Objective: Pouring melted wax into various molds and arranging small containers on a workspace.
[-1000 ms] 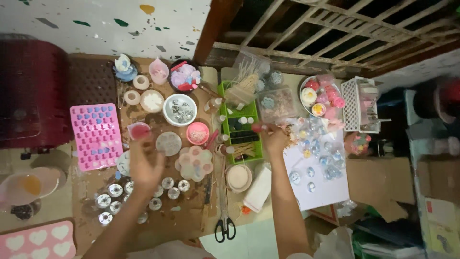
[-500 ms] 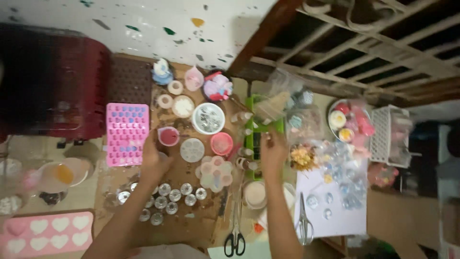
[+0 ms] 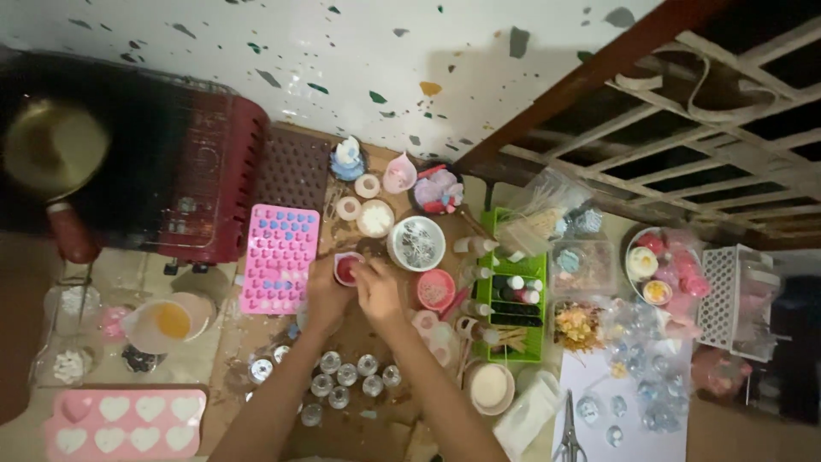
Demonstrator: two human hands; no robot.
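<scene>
Cluttered craft table: both hands meet at a small cup of red liquid (image 3: 346, 269), left hand (image 3: 327, 295) gripping it, right hand (image 3: 376, 289) pinching over its rim, while the pink mould (image 3: 279, 257) at nine o'clock looks partly filled and the heart mould (image 3: 120, 423) at seven o'clock empty.

Both arms extended; left hand (image 3: 326, 293), right hand (image 3: 377, 289) side by side, fingers curled.

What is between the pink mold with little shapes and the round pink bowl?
In the head view, a small cup of red liquid sits there, with the left hand and right hand at it.
</scene>
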